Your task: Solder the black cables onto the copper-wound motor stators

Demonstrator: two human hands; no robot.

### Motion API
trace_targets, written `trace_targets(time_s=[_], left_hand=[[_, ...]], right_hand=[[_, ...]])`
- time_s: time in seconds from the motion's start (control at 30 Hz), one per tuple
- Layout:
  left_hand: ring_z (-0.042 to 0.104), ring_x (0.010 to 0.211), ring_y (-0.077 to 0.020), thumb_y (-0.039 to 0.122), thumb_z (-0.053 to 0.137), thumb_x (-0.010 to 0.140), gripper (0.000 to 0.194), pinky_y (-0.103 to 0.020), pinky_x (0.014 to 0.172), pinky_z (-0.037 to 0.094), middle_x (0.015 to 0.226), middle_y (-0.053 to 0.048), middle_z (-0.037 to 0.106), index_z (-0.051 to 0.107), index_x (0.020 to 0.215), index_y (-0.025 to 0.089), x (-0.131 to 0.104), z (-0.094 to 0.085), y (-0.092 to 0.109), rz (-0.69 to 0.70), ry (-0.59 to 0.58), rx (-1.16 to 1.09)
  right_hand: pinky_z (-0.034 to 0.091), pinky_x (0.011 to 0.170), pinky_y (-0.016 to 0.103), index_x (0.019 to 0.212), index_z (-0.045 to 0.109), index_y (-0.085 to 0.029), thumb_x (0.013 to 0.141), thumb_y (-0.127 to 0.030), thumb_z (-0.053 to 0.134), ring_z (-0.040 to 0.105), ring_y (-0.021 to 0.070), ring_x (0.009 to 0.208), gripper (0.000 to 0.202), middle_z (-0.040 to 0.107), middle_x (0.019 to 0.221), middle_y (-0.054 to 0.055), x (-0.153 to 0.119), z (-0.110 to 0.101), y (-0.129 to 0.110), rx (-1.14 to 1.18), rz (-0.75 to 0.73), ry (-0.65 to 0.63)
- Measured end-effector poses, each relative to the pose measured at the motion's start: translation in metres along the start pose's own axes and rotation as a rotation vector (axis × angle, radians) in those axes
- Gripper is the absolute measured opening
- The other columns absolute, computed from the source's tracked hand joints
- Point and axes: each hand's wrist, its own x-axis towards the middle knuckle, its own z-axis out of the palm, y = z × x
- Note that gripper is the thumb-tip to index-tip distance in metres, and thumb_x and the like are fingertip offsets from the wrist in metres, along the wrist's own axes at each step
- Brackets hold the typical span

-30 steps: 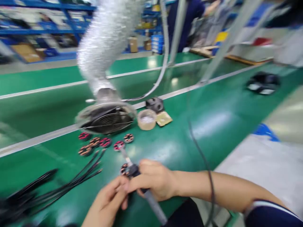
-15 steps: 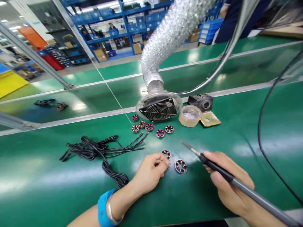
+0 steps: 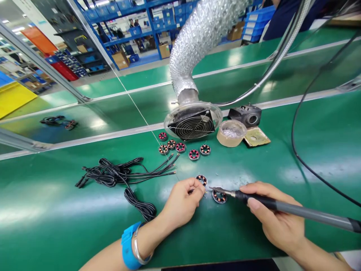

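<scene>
Soldering iron (image 3: pixel 286 208) | gripped in right hand (image 3: pixel 282 228) | tip near left hand (image 3: pixel 182 203) | left pinching thin wire (image 3: pixel 206 192)

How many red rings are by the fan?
3: one red stator left of the fan, a second red stator in front of the fan's left side, a third red stator nearest the left hand. The fan might hide more.

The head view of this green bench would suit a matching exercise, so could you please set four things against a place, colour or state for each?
Things:
1. Soldering iron
2. Wristband
3. Tape roll
4. Black cables

Descriptions:
A. Between the fan and the yellow pad
B. In the right hand
C. Lying in looped bundles
D. Bright blue

Right pairs: 1-B, 2-D, 3-A, 4-C.
</scene>
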Motion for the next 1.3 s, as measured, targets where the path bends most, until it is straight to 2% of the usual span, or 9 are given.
trace_targets(time_s=[0.3, 0.57, 0.8, 1.07, 1.3], left_hand=[[0.032, 0.049, -0.0080, 0.036, 0.053, 0.088, 0.025, -0.020, 0.047, 0.024, 0.053, 0.007, 0.042, 0.054, 0.073, 0.017, -0.0010, 0.0021, 0.0008, 0.013, 0.005, -0.006], [0.033, 0.050, -0.0088, 0.036, 0.053, 0.088, 0.024, -0.021, 0.047, 0.025, 0.054, 0.006, 0.042, 0.055, 0.073, 0.017, -0.0013, 0.0027, 0.0001, 0.021, 0.009, 0.022], [0.031, 0.050, -0.0088, 0.035, 0.053, 0.088, 0.023, -0.021, 0.047, 0.024, 0.055, 0.007, 0.041, 0.054, 0.073, 0.017, -0.0030, 0.0025, 0.0007, 0.026, 0.008, 0.022], [0.032, 0.050, -0.0087, 0.035, 0.053, 0.089, 0.023, -0.021, 0.048, 0.025, 0.055, 0.007, 0.041, 0.055, 0.074, 0.017, -0.0021, 0.0027, -0.0005, 0.026, 0.013, 0.040], [0.032, 0.050, -0.0088, 0.037, 0.052, 0.090, 0.025, -0.021, 0.047, 0.025, 0.054, 0.007, 0.040, 0.054, 0.074, 0.017, -0.0037, 0.0029, -0.0019, 0.026, 0.017, 0.034]], right_hand=[[0.051, 0.060, 0.017, 0.098, 0.066, -0.026, 0.087, -0.017, 0.061, 0.064, 0.0110, 0.066, 0.016, 0.069, 0.081, -0.002, 0.0024, 0.0009, -0.0017, -0.007, -0.030, -0.027], [0.049, 0.061, 0.024, 0.103, 0.064, -0.024, 0.087, -0.014, 0.059, 0.063, 0.0137, 0.070, 0.020, 0.068, 0.084, 0.001, -0.0028, -0.0018, 0.0016, 0.010, -0.078, -0.097], [0.046, 0.056, 0.027, 0.105, 0.064, -0.020, 0.085, -0.009, 0.057, 0.059, 0.0135, 0.064, 0.024, 0.065, 0.079, 0.002, -0.0037, 0.0000, -0.0005, 0.073, -0.116, -0.128], [0.046, 0.063, 0.033, 0.108, 0.065, -0.019, 0.083, -0.006, 0.055, 0.058, 0.0168, 0.069, 0.029, 0.063, 0.080, 0.004, -0.0014, -0.0017, -0.0046, 0.144, -0.152, -0.080], [0.047, 0.061, 0.032, 0.105, 0.065, -0.020, 0.083, -0.008, 0.055, 0.060, 0.0174, 0.069, 0.027, 0.063, 0.079, 0.004, -0.0008, -0.0032, -0.0037, 0.126, -0.147, -0.076]])
